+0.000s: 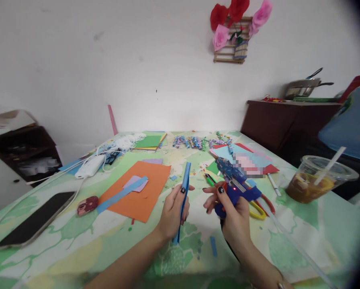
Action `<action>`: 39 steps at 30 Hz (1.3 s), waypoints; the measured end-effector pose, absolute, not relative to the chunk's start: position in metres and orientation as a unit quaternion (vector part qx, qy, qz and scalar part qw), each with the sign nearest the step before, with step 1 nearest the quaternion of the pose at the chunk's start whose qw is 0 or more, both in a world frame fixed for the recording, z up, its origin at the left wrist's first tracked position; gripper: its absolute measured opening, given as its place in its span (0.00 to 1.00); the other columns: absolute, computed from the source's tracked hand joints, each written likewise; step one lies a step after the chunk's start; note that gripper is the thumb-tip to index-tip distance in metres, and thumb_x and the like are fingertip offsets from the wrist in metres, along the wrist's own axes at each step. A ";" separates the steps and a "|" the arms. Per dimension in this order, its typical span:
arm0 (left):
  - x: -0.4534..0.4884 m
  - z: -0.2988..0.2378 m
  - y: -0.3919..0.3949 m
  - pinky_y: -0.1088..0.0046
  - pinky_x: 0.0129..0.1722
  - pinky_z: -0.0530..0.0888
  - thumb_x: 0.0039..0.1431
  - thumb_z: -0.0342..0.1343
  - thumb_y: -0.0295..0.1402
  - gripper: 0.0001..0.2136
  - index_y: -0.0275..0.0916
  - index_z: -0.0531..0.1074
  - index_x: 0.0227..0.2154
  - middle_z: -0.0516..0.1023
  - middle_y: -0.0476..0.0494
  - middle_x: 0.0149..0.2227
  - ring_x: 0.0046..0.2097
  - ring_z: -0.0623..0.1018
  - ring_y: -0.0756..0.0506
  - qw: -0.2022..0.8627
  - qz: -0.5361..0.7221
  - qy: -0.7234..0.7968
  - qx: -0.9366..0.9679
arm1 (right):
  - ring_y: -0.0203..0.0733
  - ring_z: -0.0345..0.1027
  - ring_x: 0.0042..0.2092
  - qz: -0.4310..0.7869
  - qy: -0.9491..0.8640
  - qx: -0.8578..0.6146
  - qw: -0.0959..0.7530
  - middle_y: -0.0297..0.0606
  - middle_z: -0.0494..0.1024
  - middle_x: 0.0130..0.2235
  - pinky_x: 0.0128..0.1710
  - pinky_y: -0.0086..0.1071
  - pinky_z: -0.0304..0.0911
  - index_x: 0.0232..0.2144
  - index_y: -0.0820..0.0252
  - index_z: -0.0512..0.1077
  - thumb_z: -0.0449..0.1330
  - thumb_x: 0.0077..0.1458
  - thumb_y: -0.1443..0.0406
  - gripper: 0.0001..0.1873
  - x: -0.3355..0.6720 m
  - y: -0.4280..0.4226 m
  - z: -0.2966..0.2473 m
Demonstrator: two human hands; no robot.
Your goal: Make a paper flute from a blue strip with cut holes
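Held upright over the middle of the table is a narrow folded strip of blue paper (186,176), pinched between the thumb and fingers of my left hand (171,208). My right hand (236,214) grips a blue hot glue gun (232,176) with a small red light lit on its side. A long translucent glue stick (294,237) sticks out of its back end towards me. The gun's nozzle points away and to the left, apart from the strip. Behind the gun, scissors (260,210) with yellow and red handles lie partly hidden. Below, a small blue paper scrap (213,246) rests on the tablecloth.
Orange paper (150,188), a phone (38,218) and a white power strip (90,166) with cables occupy the left. Curled paper pieces (192,142) lie at the back. A plastic cup of brown drink (306,186) with a straw stands right, near a white pen (274,184).
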State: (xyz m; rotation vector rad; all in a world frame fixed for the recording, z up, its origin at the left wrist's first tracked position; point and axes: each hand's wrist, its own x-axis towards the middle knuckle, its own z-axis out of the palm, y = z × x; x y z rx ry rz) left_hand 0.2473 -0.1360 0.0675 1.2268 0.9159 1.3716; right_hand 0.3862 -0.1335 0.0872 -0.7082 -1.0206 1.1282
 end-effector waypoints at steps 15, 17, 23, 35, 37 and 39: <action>0.247 0.067 -0.134 0.80 0.15 0.55 0.63 0.42 0.45 0.15 0.39 0.59 0.28 0.57 0.59 0.13 0.15 0.56 0.55 0.452 0.586 0.411 0.531 | 0.33 0.59 0.16 0.375 -0.645 -0.490 0.450 0.31 0.64 0.14 0.17 0.26 0.56 0.23 0.61 0.66 0.54 0.55 0.53 0.18 0.393 -0.170 0.071; 0.247 0.068 -0.134 0.79 0.15 0.55 0.63 0.42 0.45 0.15 0.39 0.59 0.28 0.57 0.59 0.13 0.15 0.56 0.55 0.454 0.586 0.411 0.530 | 0.33 0.58 0.16 0.364 -0.647 -0.495 0.451 0.31 0.64 0.14 0.18 0.26 0.56 0.24 0.61 0.66 0.54 0.56 0.53 0.18 0.391 -0.169 0.073; 0.247 0.066 -0.134 0.79 0.15 0.55 0.64 0.42 0.44 0.14 0.40 0.59 0.29 0.56 0.60 0.13 0.15 0.55 0.55 0.479 0.590 0.391 0.519 | 0.32 0.58 0.17 0.372 -0.632 -0.494 0.467 0.31 0.64 0.15 0.18 0.26 0.55 0.23 0.60 0.65 0.53 0.56 0.51 0.20 0.388 -0.166 0.068; 0.247 0.066 -0.135 0.79 0.16 0.55 0.63 0.44 0.43 0.13 0.39 0.59 0.29 0.56 0.60 0.14 0.15 0.56 0.55 0.496 0.599 0.375 0.504 | 0.32 0.58 0.17 0.410 -0.618 -0.497 0.450 0.30 0.64 0.14 0.18 0.25 0.54 0.22 0.60 0.65 0.53 0.56 0.51 0.20 0.390 -0.169 0.062; 0.247 0.066 -0.135 0.79 0.16 0.54 0.63 0.44 0.42 0.12 0.39 0.59 0.30 0.56 0.60 0.14 0.15 0.56 0.55 0.498 0.603 0.368 0.503 | 0.32 0.58 0.17 0.413 -0.617 -0.501 0.445 0.30 0.64 0.14 0.18 0.26 0.54 0.21 0.60 0.65 0.53 0.56 0.51 0.21 0.390 -0.170 0.061; 0.247 0.066 -0.135 0.79 0.16 0.54 0.64 0.44 0.41 0.12 0.39 0.60 0.30 0.57 0.60 0.14 0.15 0.55 0.55 0.502 0.605 0.361 0.502 | 0.32 0.57 0.17 0.418 -0.615 -0.500 0.444 0.30 0.64 0.13 0.18 0.26 0.54 0.20 0.60 0.65 0.53 0.56 0.51 0.22 0.390 -0.171 0.060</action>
